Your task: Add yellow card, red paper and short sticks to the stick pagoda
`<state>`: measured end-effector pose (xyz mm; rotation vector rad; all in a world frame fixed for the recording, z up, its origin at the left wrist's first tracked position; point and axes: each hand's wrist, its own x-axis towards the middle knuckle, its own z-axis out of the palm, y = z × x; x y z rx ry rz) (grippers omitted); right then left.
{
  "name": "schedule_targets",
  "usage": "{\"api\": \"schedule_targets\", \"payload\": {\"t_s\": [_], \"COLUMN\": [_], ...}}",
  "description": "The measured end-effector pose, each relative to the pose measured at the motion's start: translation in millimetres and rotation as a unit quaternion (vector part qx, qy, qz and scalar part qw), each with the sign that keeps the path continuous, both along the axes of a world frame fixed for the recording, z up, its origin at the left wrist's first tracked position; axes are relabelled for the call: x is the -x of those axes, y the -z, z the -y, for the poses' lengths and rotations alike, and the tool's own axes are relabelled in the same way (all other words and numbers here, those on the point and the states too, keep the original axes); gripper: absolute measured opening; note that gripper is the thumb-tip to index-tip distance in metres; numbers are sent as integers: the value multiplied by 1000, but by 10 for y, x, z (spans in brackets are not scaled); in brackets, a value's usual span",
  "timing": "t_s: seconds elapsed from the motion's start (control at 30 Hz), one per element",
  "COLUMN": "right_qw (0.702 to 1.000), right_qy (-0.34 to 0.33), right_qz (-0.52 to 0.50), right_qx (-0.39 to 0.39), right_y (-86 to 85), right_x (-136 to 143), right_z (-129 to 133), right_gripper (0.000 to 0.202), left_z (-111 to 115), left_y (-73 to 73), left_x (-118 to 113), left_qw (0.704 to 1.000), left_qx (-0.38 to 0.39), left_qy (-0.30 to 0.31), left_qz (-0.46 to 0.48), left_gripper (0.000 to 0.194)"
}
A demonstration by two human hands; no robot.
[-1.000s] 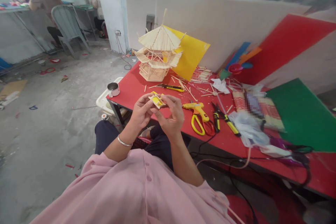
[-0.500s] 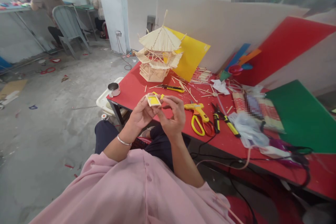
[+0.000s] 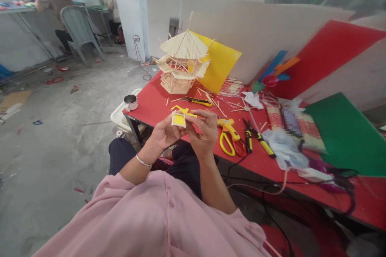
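Between my hands is a small wooden stick frame [image 3: 179,119] with a yellow sheet filling its middle. My left hand [image 3: 163,132] pinches its left and lower side, and a bracelet circles that wrist. At its right edge my right hand [image 3: 202,132] is closed, thumb and fingertips pressed to the frame. Cut yellow scraps [image 3: 181,109] lie just beyond on the table. Behind them a pagoda model [image 3: 183,54] of thin sticks stands upright. A yellow-handled cutter knife [image 3: 197,101] rests in front of it.
On the red table [image 3: 150,104] lie a yellow glue gun [image 3: 229,126], scissors [image 3: 226,144], pliers [image 3: 259,136], loose sticks and a plastic bag [image 3: 285,148]. A metal cup [image 3: 130,102] stands at the left corner. Cables hang below the front edge. Two people sit at the back left.
Both hands have shifted slightly right, and the small frame has turned to face me more squarely. More of the yellow scraps beyond my fingers now shows.
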<state>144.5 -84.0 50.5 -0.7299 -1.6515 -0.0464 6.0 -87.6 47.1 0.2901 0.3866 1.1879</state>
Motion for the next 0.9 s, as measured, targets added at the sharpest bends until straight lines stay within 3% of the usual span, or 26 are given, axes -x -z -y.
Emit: {"api": "schedule_targets", "payload": {"t_s": [0.13,0.3,0.47,0.63,0.9], "right_qw": [999,992,985,975,971], "right_qy": [9,76,89,125,132], "right_qz": [12,77,109,148,163], "right_qx": [-31,-66,-97,-109,-113], "right_y": [-4,-71,-117,-132,-114], "right_x": [-8,-49,-96,-115,-78], "right_z": [-15,11,67,105,127], "right_gripper": [27,17,25,29,31], "left_z": [-1,-12,9,36,49], "left_y": [15,30,42,63,28], "left_x": [-3,5,16,20,-31], "left_qw": [1000,999,997,994,989], "left_qx": [-6,-17,-68,-100,-118], "left_qy": [16,41,-24,-33,-76], "left_qz": [0,-5,-12,-37,-39], "left_gripper": [14,27,34,46,39]}}
